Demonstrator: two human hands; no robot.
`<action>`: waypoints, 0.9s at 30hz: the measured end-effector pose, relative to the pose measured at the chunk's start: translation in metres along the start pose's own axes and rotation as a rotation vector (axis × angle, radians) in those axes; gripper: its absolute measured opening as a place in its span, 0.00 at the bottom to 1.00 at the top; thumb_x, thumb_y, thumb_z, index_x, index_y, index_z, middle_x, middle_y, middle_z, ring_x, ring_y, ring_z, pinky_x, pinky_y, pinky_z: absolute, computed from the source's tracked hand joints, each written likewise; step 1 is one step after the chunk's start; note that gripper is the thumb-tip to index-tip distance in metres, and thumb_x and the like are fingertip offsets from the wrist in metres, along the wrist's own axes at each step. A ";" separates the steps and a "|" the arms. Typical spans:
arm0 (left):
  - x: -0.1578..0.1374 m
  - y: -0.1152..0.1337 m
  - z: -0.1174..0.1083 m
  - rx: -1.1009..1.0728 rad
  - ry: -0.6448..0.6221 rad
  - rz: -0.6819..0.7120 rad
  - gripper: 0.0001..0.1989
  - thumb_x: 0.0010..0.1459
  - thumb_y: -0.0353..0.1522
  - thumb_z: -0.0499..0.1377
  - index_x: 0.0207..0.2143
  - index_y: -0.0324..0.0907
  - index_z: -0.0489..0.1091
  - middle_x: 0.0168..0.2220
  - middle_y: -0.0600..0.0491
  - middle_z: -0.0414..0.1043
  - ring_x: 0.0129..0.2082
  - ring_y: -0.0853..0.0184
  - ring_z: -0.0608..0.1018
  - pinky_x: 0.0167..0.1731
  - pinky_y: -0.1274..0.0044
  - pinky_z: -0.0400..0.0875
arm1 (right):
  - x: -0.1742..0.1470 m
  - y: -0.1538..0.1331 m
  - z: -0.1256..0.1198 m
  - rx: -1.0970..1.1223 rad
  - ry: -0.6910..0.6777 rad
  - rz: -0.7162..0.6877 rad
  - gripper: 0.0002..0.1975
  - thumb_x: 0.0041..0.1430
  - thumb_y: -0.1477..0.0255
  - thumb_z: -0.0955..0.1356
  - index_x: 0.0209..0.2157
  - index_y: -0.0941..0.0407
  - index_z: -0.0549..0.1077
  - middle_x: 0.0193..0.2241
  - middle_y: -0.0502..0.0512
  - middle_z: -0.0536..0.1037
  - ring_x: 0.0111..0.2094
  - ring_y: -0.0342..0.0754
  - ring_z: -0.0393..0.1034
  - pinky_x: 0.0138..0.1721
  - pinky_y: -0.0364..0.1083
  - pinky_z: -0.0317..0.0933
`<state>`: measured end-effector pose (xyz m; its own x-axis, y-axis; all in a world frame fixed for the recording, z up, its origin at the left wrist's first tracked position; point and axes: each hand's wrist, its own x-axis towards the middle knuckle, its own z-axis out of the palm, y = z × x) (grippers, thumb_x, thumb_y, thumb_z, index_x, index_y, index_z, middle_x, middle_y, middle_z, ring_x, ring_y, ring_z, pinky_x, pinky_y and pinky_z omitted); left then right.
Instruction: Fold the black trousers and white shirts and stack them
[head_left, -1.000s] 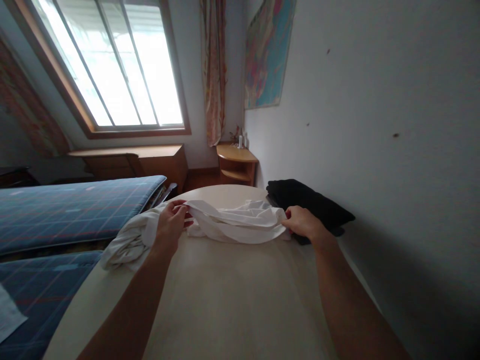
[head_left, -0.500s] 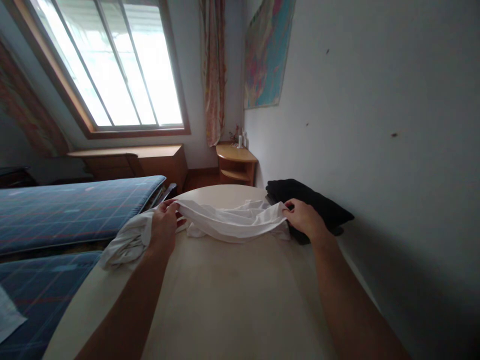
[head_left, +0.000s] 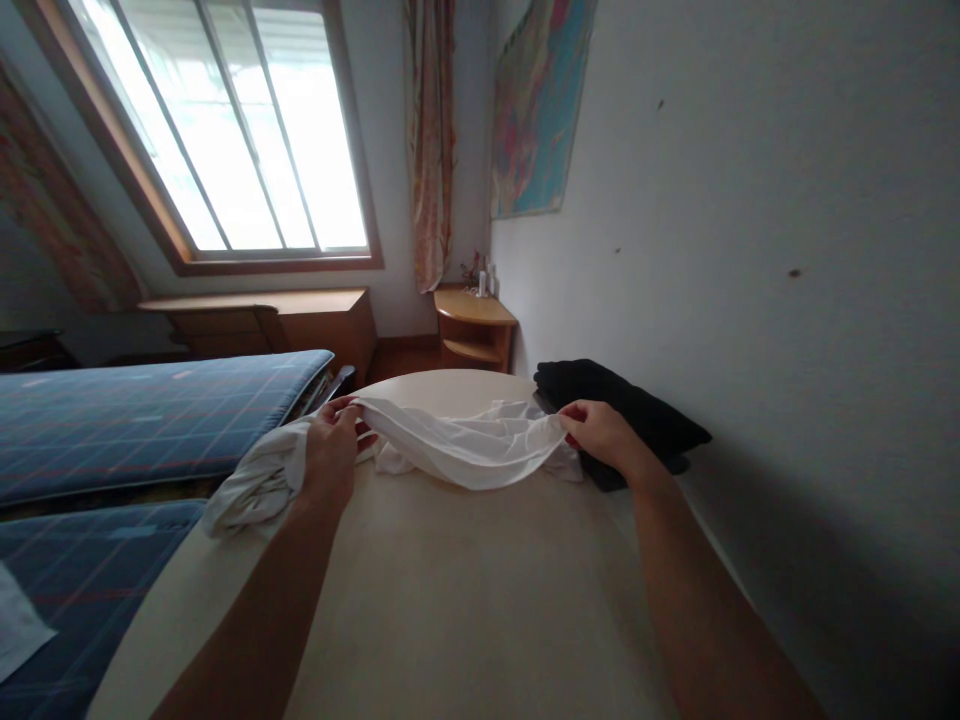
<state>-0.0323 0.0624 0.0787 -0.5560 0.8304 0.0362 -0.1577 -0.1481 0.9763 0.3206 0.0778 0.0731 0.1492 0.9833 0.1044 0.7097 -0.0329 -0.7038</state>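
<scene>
A thin white cloth garment, its exact kind unclear, hangs in a sag between my two hands above the cream tabletop. My left hand pinches its left end between thumb and fingers. At the other end, my right hand is closed on the cloth's edge. Part of the white fabric rests on the surface behind the sag. Beside my left wrist lies a crumpled white cloth bundle. Folded black cloth is stacked just beyond my right hand, against the wall.
Blue plaid mattresses lie to the left, with a piece of white material on the nearer one. A wall runs close along the right. Farther off stand a wooden desk, a corner shelf and a window.
My right hand has moved slightly left, toward my left hand. The cloth between them sags a little deeper. Both hands keep their hold.
</scene>
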 end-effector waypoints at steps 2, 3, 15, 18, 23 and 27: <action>0.000 -0.001 -0.001 0.000 -0.005 -0.001 0.11 0.47 0.32 0.59 0.36 0.42 0.68 0.33 0.55 0.71 0.26 0.72 0.75 0.21 0.83 0.70 | 0.000 0.000 0.001 0.051 -0.037 0.018 0.08 0.58 0.69 0.68 0.36 0.59 0.77 0.28 0.56 0.81 0.26 0.46 0.74 0.27 0.41 0.64; 0.000 -0.001 -0.001 -0.001 -0.005 -0.001 0.11 0.47 0.32 0.59 0.36 0.42 0.69 0.33 0.55 0.71 0.26 0.72 0.75 0.21 0.83 0.70 | 0.000 0.000 0.002 0.052 -0.040 0.022 0.09 0.59 0.69 0.68 0.36 0.59 0.77 0.29 0.57 0.81 0.26 0.46 0.74 0.27 0.41 0.64; -0.009 -0.001 0.006 0.023 -0.043 -0.036 0.09 0.48 0.31 0.58 0.35 0.41 0.68 0.31 0.55 0.71 0.23 0.72 0.75 0.20 0.83 0.70 | -0.002 0.005 0.006 -0.245 -0.099 -0.312 0.09 0.56 0.74 0.69 0.39 0.55 0.79 0.38 0.55 0.82 0.39 0.49 0.76 0.42 0.43 0.64; -0.009 -0.001 0.006 0.016 -0.052 -0.037 0.10 0.48 0.31 0.59 0.35 0.42 0.68 0.31 0.55 0.71 0.23 0.72 0.75 0.20 0.83 0.70 | -0.003 0.003 0.009 -0.290 -0.167 -0.281 0.08 0.56 0.71 0.70 0.39 0.54 0.79 0.36 0.54 0.82 0.37 0.49 0.77 0.38 0.42 0.64; -0.009 0.000 0.006 0.029 -0.052 -0.049 0.11 0.46 0.32 0.59 0.35 0.41 0.68 0.30 0.56 0.70 0.23 0.73 0.74 0.20 0.83 0.70 | -0.003 0.001 0.015 -0.378 -0.144 -0.225 0.09 0.57 0.71 0.68 0.40 0.52 0.80 0.37 0.54 0.83 0.38 0.50 0.76 0.37 0.43 0.63; -0.011 0.002 0.005 0.068 -0.074 -0.011 0.15 0.43 0.35 0.59 0.36 0.42 0.71 0.30 0.55 0.71 0.24 0.72 0.73 0.20 0.83 0.70 | -0.005 -0.004 0.009 -0.383 -0.043 -0.202 0.11 0.57 0.70 0.67 0.40 0.52 0.80 0.37 0.55 0.82 0.37 0.49 0.75 0.37 0.43 0.61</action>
<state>-0.0226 0.0561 0.0812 -0.4925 0.8695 0.0382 -0.1062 -0.1036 0.9889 0.3110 0.0750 0.0686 -0.0419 0.9831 0.1781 0.9272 0.1046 -0.3596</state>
